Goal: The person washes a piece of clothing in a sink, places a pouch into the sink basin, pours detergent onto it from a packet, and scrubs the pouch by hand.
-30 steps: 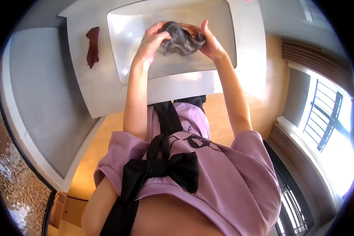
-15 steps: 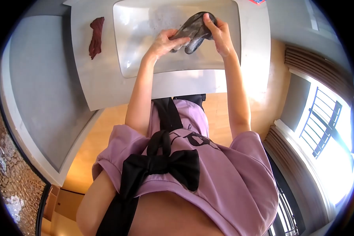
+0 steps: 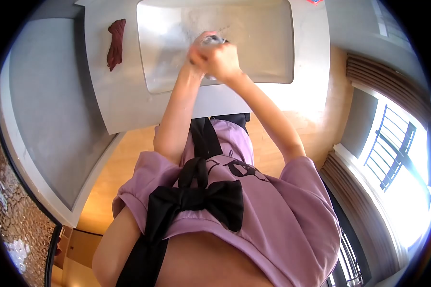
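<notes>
Over the white sink [image 3: 266, 60], both my hands are pressed together around a wet, soapy dark grey sock [image 3: 212, 40]. Only a bunched bit of it shows above the knuckles, with whitish suds on it; the rest is hidden by the fingers. My left hand [image 3: 196, 58] is closed on the sock from the left, its fingers partly smeared by motion. On the right, my right hand [image 3: 225, 61] is wrapped round it in a fist. A crumpled burgundy sock [image 3: 115, 45] lies on the counter left of the sink, apart from both hands.
The pale counter [image 3: 98, 103] surrounds the sink, and its front edge is close to my body. A red and blue item [image 3: 315, 1] is partly seen at the top right. A window [image 3: 392, 148] with bars is on the right, a grey panel [image 3: 45, 105] on the left.
My hands held the sock stretched out between them at the right of the sink. Now they have come together further left, and the sock is bunched up between them.
</notes>
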Demonstrator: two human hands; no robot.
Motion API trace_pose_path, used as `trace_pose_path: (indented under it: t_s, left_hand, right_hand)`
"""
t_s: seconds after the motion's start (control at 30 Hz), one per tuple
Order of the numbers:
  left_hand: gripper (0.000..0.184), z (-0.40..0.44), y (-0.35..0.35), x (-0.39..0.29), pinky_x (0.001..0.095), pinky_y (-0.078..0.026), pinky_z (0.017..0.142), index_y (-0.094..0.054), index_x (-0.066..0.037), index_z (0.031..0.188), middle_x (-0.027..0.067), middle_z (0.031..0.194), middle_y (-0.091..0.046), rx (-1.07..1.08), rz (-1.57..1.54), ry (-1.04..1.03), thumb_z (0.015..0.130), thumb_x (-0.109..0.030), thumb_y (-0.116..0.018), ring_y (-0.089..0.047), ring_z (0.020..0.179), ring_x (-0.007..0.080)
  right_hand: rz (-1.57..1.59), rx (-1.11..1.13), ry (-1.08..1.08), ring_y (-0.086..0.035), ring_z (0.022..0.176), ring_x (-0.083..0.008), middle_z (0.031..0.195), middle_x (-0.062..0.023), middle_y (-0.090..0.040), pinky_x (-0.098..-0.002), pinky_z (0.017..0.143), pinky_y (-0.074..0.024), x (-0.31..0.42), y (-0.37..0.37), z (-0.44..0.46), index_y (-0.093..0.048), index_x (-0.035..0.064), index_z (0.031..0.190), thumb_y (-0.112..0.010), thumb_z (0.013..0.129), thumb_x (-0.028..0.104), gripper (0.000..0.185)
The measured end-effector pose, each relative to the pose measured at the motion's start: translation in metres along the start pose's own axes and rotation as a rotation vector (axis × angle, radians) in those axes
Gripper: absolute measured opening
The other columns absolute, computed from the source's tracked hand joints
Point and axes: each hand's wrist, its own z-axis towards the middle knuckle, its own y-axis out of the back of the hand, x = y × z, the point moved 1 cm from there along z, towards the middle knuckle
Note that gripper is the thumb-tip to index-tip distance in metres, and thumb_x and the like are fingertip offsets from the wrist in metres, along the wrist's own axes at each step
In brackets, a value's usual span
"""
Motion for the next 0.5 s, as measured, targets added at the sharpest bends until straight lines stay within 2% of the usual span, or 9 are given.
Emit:
trace_pose_path:
  t_s: [0.07,0.1,0.17,0.23,0.3,0.37,0.4,0.43,0.5]
  left_hand:
    - [0.032,0.008,-0.007,-0.004,0.03,-0.047,0.064,-0.052,-0.002,0.095,0.0056,0.083,-0.057,-0.12,-0.007,0.164,0.079,-0.029,-0.053,-0.055,0.075,0.0166]
    - [0.033,-0.008,-0.016,-0.003,0.03,-0.047,0.066,-0.052,-0.002,0.098,0.0058,0.086,-0.057,0.158,-0.087,-0.101,0.08,-0.029,-0.053,-0.055,0.079,0.0172]
    - [0.031,-0.001,-0.005,0.004,0.0301,-0.047,0.068,-0.051,-0.003,0.099,0.0059,0.09,-0.056,0.067,-0.022,-0.087,0.08,-0.027,-0.052,-0.054,0.083,0.017]
    - [0.029,-0.007,-0.004,-0.004,0.0298,-0.047,0.07,-0.052,-0.004,0.097,0.006,0.09,-0.056,-0.076,-0.031,-0.031,0.081,-0.028,-0.052,-0.054,0.083,0.0164]
    - [0.024,0.017,0.027,0.007,0.0296,-0.048,0.067,-0.052,-0.006,0.094,0.0051,0.088,-0.057,0.652,-0.396,0.306,0.082,-0.027,-0.05,-0.055,0.078,0.0154]
    - [0.02,-0.01,-0.013,-0.002,0.028,-0.047,0.061,-0.052,-0.007,0.089,0.0037,0.081,-0.057,-0.034,-0.099,0.0,0.084,-0.026,-0.047,-0.055,0.071,0.0139]
    - [0.018,-0.005,-0.024,-0.006,0.0268,-0.047,0.058,-0.052,-0.007,0.087,0.002,0.078,-0.057,-0.038,-0.019,0.073,0.084,-0.025,-0.046,-0.056,0.067,0.013]
    - [0.023,0.0,-0.03,-0.004,0.0247,-0.046,0.055,-0.054,-0.007,0.082,0.0018,0.07,-0.057,-0.158,0.002,0.09,0.086,-0.029,-0.045,-0.055,0.06,0.0115]
    - [0.023,-0.006,-0.028,-0.006,0.0247,-0.046,0.055,-0.054,-0.007,0.081,0.0016,0.069,-0.057,-0.189,-0.041,0.052,0.086,-0.026,-0.042,-0.055,0.06,0.0123]
  right_hand:
    - [-0.082,-0.107,-0.24,-0.046,0.035,-0.0283,0.04,-0.0093,-0.048,-0.0369,0.036,-0.0376,-0.028,-0.015,0.007,-0.054,0.0085,0.045,-0.055,0.076,0.029,0.037]
    - [-0.107,-0.114,-0.447,-0.046,0.035,-0.029,0.041,-0.0107,-0.048,-0.0363,0.037,-0.0382,-0.041,-0.011,0.018,-0.056,0.0076,0.047,-0.054,0.076,0.03,0.037]
    - [0.12,-0.051,-0.649,-0.043,0.035,-0.0285,0.043,-0.0109,-0.047,-0.0342,0.037,-0.0366,-0.045,-0.008,0.016,-0.054,0.0056,0.048,-0.056,0.076,0.028,0.036]
    - [0.159,-0.097,-0.19,-0.041,0.035,-0.0274,0.042,-0.0101,-0.045,-0.0334,0.037,-0.0355,-0.016,-0.007,-0.001,-0.051,0.0044,0.048,-0.058,0.074,0.025,0.034]
    - [0.148,-0.04,0.003,-0.044,0.035,-0.0266,0.041,-0.01,-0.045,-0.0338,0.037,-0.0354,0.0,-0.008,-0.01,-0.051,0.0059,0.046,-0.061,0.071,0.023,0.032]
    - [0.053,-0.149,-0.188,-0.042,0.035,-0.0288,0.039,-0.009,-0.043,-0.036,0.037,-0.0359,-0.019,-0.01,0.004,-0.049,0.0097,0.042,-0.058,0.071,0.023,0.033]
    - [0.016,-0.179,-0.431,-0.045,0.036,-0.0278,0.04,-0.0114,-0.043,-0.0341,0.039,-0.0372,-0.03,-0.011,0.016,-0.051,0.0042,0.045,-0.059,0.073,0.025,0.035]
    - [0.048,-0.036,-0.672,-0.044,0.037,-0.0284,0.041,-0.0127,-0.044,-0.0338,0.04,-0.0376,-0.046,-0.01,0.024,-0.055,0.0045,0.048,-0.057,0.073,0.027,0.033]
    - [0.067,-0.216,-0.396,-0.043,0.037,-0.0284,0.043,-0.0129,-0.044,-0.0334,0.04,-0.0356,-0.032,-0.019,0.016,-0.055,0.0054,0.048,-0.058,0.072,0.027,0.032]
